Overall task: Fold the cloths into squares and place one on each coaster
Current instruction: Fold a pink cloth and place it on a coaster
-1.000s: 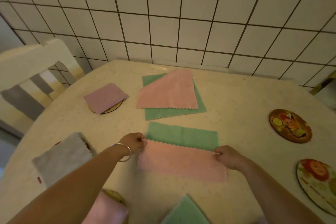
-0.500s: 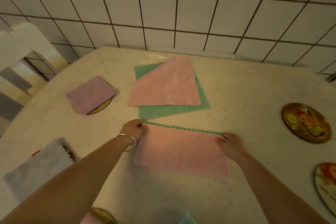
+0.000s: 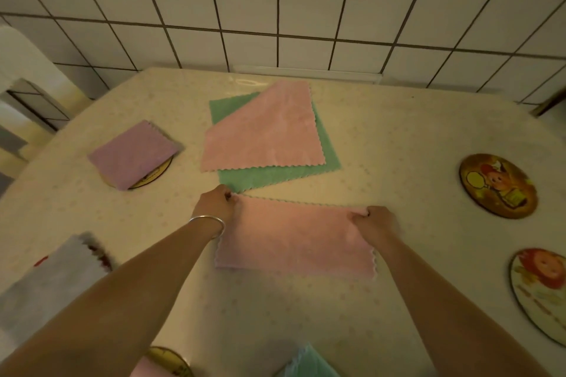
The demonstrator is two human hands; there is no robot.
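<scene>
Pink cloth (image 3: 295, 239) now doubled over, green underside no longer seen; far corners pinched by left hand (image 3: 216, 205) and right hand (image 3: 378, 220). Second fold judged next; bare coaster (image 3: 497, 185) right of right hand.

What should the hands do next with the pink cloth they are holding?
Probably fold it sideways, bringing one short end over the other. The pink cloth lies as a long rectangle, not a square, with the left hand and right hand pinching its far corners.
</scene>
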